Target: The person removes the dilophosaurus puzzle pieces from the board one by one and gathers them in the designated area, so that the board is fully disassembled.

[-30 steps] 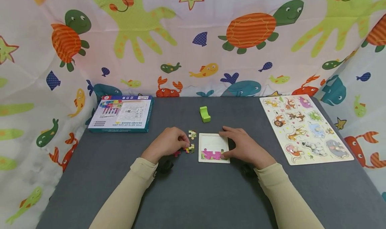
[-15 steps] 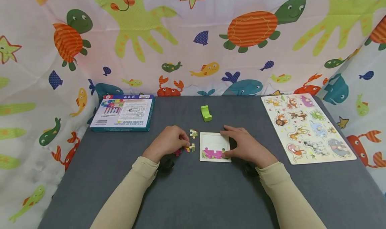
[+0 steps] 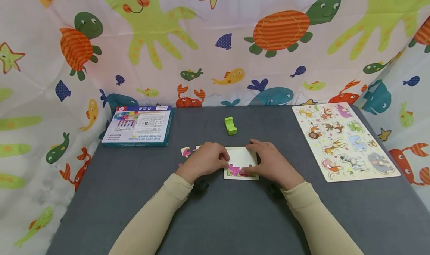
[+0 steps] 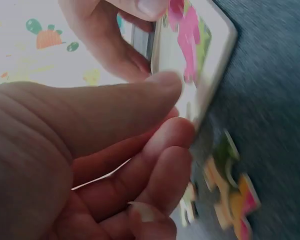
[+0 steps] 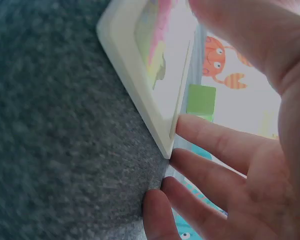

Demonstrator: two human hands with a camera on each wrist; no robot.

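Grey felt covers the table, and at its middle lies a small white-framed wooden puzzle tray with pink and green pieces already seated along its near edge. Both of the person's hands meet at this tray.

The left hand sits at the tray's left edge, its fingers curled and its thumb and fingertips reaching onto the near-left corner, where the pink pieces are. In the left wrist view the thumb lies against the tray's frame with the fingers tucked beneath it; whether a loose piece is pinched between them cannot be told, since the hand hides that spot.

The right hand rests against the tray's right side. Its fingers are fairly straight and lightly spread, the fingertips touching the far-right corner of the frame, while the thumb presses down on the near edge by the pink pieces.

Loose jigsaw pieces lie on the felt just left of the left hand (a few more show, blurred, under that hand in the left wrist view).

A small lime-green block stands a little beyond the tray, apart from both hands. A blue and white cardboard toy box lies flat at the far left of the table. A wooden animal peg-puzzle board lies well to the right. A white curtain printed with sea animals hangs behind and to both sides.
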